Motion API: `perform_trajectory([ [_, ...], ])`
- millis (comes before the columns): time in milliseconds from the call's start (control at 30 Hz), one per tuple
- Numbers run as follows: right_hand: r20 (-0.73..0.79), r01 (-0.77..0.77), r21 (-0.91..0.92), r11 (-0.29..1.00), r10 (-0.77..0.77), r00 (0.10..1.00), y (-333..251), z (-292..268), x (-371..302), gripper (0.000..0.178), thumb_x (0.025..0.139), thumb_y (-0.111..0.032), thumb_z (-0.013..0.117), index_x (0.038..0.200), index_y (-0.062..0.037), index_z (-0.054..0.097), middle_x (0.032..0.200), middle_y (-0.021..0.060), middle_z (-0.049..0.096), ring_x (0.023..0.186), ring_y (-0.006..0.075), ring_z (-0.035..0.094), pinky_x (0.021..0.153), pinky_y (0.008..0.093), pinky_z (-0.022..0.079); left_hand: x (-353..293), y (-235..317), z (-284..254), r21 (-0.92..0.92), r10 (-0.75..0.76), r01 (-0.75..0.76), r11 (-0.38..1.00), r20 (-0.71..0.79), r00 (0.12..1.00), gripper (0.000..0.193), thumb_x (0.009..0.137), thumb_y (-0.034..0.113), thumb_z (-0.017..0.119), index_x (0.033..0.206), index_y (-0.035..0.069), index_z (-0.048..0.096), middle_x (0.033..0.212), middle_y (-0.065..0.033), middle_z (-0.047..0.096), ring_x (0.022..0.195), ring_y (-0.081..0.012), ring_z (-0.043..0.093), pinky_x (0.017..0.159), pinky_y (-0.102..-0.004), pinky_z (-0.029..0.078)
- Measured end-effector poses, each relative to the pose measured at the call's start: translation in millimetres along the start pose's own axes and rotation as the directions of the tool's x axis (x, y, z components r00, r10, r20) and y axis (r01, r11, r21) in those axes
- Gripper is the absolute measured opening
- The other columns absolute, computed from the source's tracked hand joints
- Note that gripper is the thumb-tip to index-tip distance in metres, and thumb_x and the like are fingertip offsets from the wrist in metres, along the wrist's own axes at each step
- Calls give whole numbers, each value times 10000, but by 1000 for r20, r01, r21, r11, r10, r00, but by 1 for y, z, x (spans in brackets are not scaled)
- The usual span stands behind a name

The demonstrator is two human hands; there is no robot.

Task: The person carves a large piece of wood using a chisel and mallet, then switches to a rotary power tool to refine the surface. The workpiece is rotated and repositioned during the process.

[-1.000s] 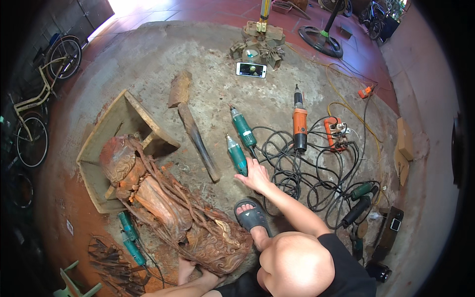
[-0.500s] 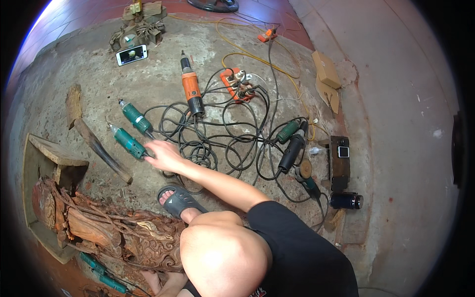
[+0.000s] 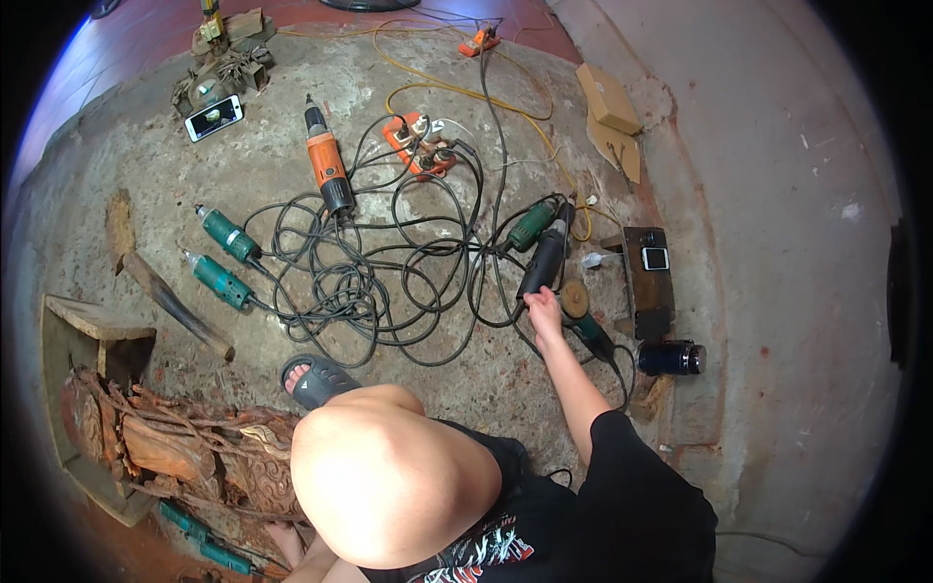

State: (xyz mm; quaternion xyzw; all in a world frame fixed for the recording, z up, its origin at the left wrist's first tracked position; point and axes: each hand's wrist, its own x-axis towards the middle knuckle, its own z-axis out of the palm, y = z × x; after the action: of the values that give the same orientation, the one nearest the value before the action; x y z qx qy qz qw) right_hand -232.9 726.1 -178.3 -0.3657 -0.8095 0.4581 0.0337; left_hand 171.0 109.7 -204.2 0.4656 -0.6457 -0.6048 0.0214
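Note:
My right hand reaches forward on the right side, its fingers closed round the rear end of a black corded power tool, which lies on the floor. A green power tool lies against its left side. Close to the right of my wrist is a green angle grinder with a round tan disc. Low at the left, my left hand shows only in part beside the dark carved wood piece; its fingers are hidden behind my knee.
Tangled black cords spread across the middle floor to an orange power strip. An orange die grinder and two green ones lie left. A wooden-handled tool, a phone and a dark jar stand or lie around.
My right hand has swung from beside the green die grinders at the left over to the black power tool at the right and closed on it. The view has shifted somewhat.

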Motion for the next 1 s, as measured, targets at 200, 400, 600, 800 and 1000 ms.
perform_trajectory([
  [200,26,-279,-382,881,312,950,-69,8,26,1064,844,-334,765,1606,-8,98,1652,232,170,1502,362,277,1179,455,356,-7,8,-2,-15,56,-56,998,23,998,1043,810,655,738,1474,-35,323,1414,-197,503,1261,-294,518,1056,-416,420],
  [400,-125,-392,-266,881,371,920,-43,15,63,1146,838,-401,788,1602,-11,28,1627,252,229,1472,387,328,1161,457,384,-14,11,4,-52,96,-93,994,56,994,1069,804,682,729,1472,-46,321,1418,-201,492,1261,-299,510,1059,-420,407],
  [600,-132,-426,-98,899,413,901,-51,45,58,1097,780,-314,856,1536,81,167,1552,261,370,1386,356,456,1078,432,464,-20,17,5,-94,147,-142,985,52,988,1096,797,709,719,1471,-57,319,1422,-205,481,1261,-304,502,1063,-423,394],
  [800,-203,-71,442,894,177,963,-18,42,40,649,782,-170,819,1306,32,493,1218,107,612,1091,250,598,916,368,495,-10,-12,-1,-197,146,-131,972,61,987,1057,810,664,736,1491,-26,312,1448,-184,474,1300,-298,487,1080,-432,390],
  [1000,140,-103,770,630,-9,990,-57,35,-74,441,845,-94,770,1227,-82,551,1118,50,619,1004,175,606,869,345,507,-31,23,-7,-439,20,25,898,97,995,866,943,595,616,1551,85,269,1496,-136,445,1310,-293,492,1090,-436,401],
])
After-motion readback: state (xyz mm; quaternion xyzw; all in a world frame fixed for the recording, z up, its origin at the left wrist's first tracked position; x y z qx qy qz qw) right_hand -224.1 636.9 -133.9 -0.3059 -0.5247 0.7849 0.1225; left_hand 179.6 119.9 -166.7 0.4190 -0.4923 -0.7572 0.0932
